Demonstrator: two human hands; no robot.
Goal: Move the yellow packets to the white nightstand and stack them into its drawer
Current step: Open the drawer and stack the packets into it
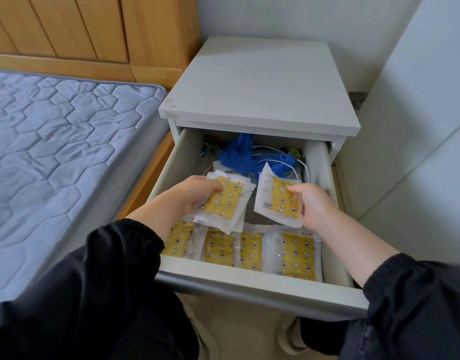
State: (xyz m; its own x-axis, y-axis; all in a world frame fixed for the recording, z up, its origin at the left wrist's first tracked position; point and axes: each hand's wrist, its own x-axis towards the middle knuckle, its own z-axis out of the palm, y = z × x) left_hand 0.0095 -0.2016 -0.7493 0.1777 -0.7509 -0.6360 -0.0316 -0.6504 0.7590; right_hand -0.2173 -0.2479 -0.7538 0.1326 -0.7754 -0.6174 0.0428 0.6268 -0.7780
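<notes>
Left hand (195, 194) grips a small stack of yellow packets (223, 203), thumb curled over the top one, held above the middle of the open drawer (249, 284). Right hand (313, 205) pinches a second stack of packets (279, 201), tilted, just beside the drawer's right wall. Both stacks sit apart from each other. Below the hands, a row of packets (249, 252) lies flat along the drawer's front edge. Blue gloves (240, 154) and white cable (300, 162) crowd the drawer's rear. The white nightstand (252, 89) stands beside a mattress (57, 141). Black sleeves (101, 281) cover both forearms.
</notes>
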